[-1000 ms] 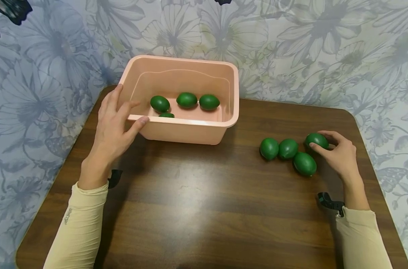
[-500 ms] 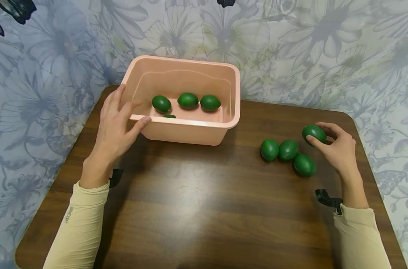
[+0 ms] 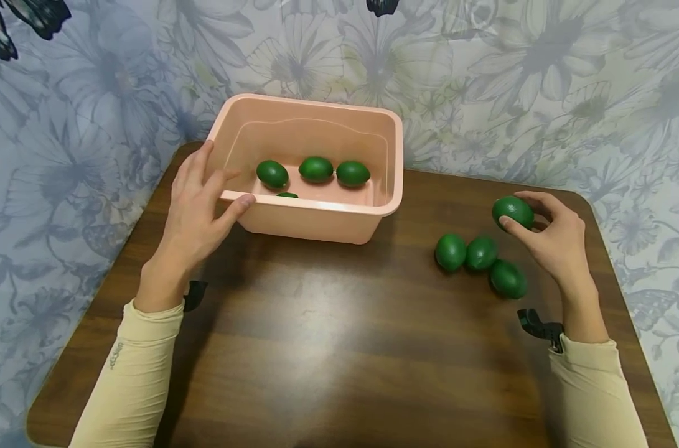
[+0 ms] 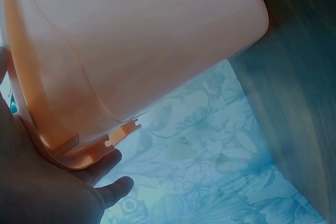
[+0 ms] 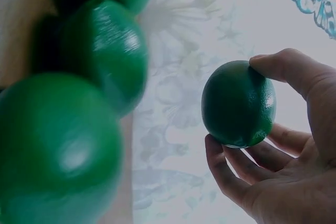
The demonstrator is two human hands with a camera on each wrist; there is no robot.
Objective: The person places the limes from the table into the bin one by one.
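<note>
My right hand (image 3: 557, 239) pinches a lime (image 3: 513, 212) between thumb and fingertips; in the right wrist view the held lime (image 5: 239, 103) shows against the wallpaper, with the thumb on top and fingers below. Just left of and nearer than this hand lie three more limes, the left one (image 3: 450, 252), the middle one (image 3: 481, 253) and the nearest one (image 3: 508, 279). My left hand (image 3: 190, 211) holds the front left corner of a pink plastic bin (image 3: 311, 221), thumb on the front rim and fingers over the left rim. Inside the bin lie several limes (image 3: 316, 169), one mostly hidden behind the front wall.
The brown wooden table (image 3: 339, 348) has rounded back corners. Behind it, flowered wallpaper (image 3: 518, 112) rises close to the back of the bin. Each wrist carries a black camera mount, the right mount (image 3: 538, 326) jutting inward over the table.
My right hand has raised the lime and moved it left and toward the back, away from the three others. The left hand stays at the bin's corner. The view has shifted slightly.
</note>
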